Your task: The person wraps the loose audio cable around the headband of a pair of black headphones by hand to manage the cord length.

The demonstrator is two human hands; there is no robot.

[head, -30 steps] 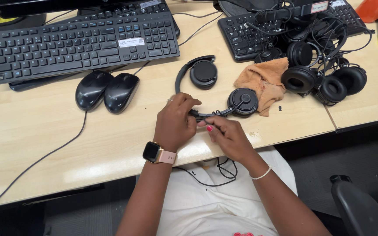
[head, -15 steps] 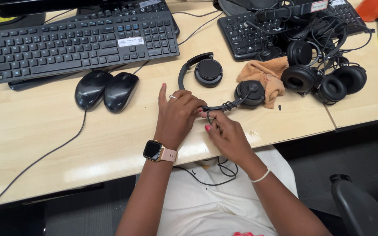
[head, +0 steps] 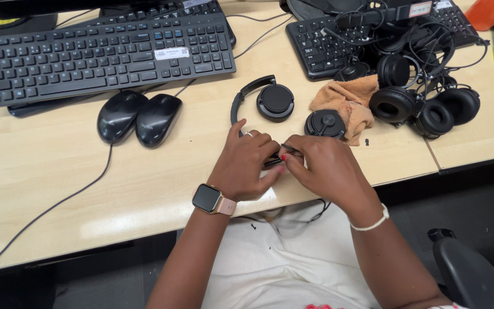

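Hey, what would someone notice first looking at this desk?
Both hands, the left hand and right hand, pinch a black headset at the desk's near edge. A tangled pile of headsets sits far right, and two black mice lie left, below a keyboard.

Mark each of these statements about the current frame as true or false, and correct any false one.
1. Both hands pinch the headband of a black headset: true. The left hand and right hand meet on the headset band near the desk edge.
2. Two black mice lie side by side in front of the large keyboard: true. The mice sit just below the keyboard.
3. The orange cloth covers the mice: false. The cloth lies right of the headset, beside a pile of headsets.
4. The watch is on the right wrist: false. The watch is on the left wrist.
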